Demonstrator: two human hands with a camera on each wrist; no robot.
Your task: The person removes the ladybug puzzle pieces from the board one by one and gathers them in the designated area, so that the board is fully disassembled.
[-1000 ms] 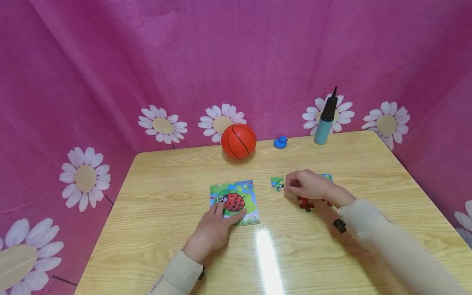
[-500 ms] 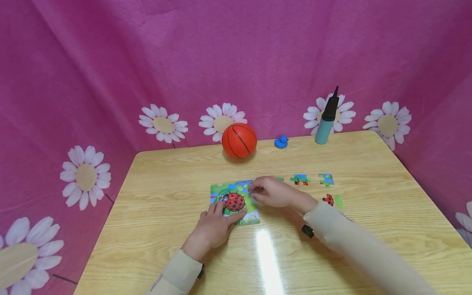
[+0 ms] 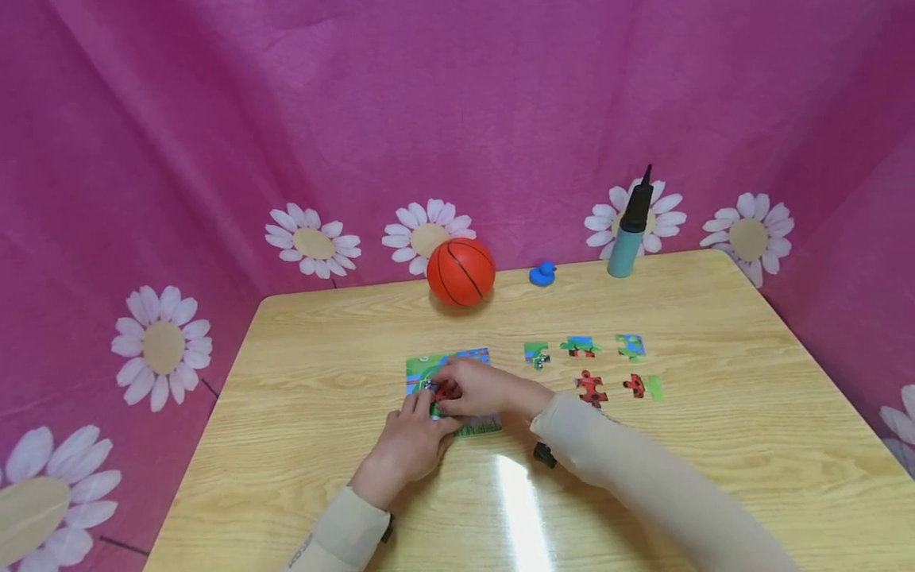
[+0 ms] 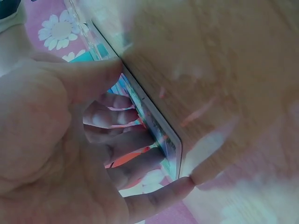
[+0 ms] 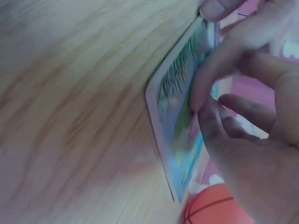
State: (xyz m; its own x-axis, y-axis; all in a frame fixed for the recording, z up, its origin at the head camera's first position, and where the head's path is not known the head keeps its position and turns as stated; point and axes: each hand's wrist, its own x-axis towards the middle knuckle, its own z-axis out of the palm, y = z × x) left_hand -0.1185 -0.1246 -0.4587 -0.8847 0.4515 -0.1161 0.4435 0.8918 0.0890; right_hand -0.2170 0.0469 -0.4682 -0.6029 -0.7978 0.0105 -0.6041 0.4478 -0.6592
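A ladybird puzzle board [image 3: 480, 427] lies flat near the middle of the wooden table [image 3: 322, 381]. My left hand [image 3: 411, 441] rests on its near left corner, fingers flat on the picture and thumb along the near edge; the left wrist view shows the thumb [image 4: 107, 70] against the board's edge [image 4: 154, 126]. My right hand [image 3: 479, 388] lies over the ladybird, fingers bent with their tips on the picture [image 5: 177, 107]. Whether it pinches a piece is hidden. Several loose pieces [image 3: 592, 388] lie in two rows to the right.
An orange ball [image 3: 461, 272], a small blue duck [image 3: 543, 275] and a teal pump with a black top [image 3: 629, 230] stand along the table's far edge. Pink cloth with daisies hangs behind and at both sides.
My right hand has moved left from the loose pieces onto the puzzle board, uncovering the pieces. The left hand has stayed on the board.
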